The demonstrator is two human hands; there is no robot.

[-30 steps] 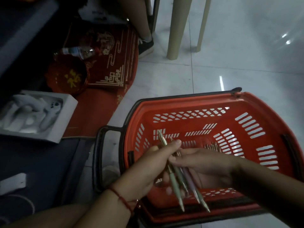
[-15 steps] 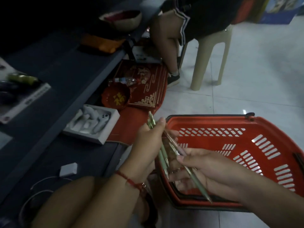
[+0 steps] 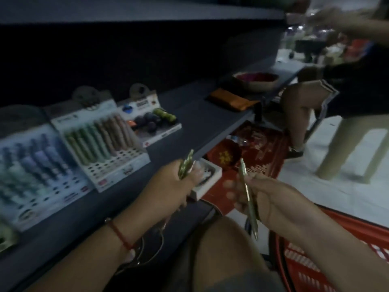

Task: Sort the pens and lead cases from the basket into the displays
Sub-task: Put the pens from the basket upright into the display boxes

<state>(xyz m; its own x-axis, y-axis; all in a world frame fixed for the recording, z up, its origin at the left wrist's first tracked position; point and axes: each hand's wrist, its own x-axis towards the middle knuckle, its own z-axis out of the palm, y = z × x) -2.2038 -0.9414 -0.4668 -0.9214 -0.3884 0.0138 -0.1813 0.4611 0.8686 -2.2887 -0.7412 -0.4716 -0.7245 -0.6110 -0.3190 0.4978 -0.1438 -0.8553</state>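
Observation:
My left hand (image 3: 170, 188) grips a small bunch of green pens (image 3: 186, 165), tips pointing up, just in front of the dark shelf (image 3: 195, 121). My right hand (image 3: 267, 201) holds one pale green pen (image 3: 248, 197) slanting down toward my knee. Three pen displays stand on the shelf: a blue-toned one (image 3: 31, 165) at the left, a green-and-pink one (image 3: 101, 140) in the middle, and a smaller one (image 3: 151, 121) with dark round items. The red basket (image 3: 315, 264) sits at the lower right, mostly cut off.
An orange cloth (image 3: 231, 100) and a bowl (image 3: 255, 80) lie farther along the shelf. Below it are a white box (image 3: 208, 175) and red items (image 3: 259, 148) on the floor. Another person (image 3: 336, 85) sits on a beige stool (image 3: 349, 144) at the right.
The view swung up from the basket to the shelf displays. My hands drew apart: the left lifted its pens toward the displays, the right kept a single pen.

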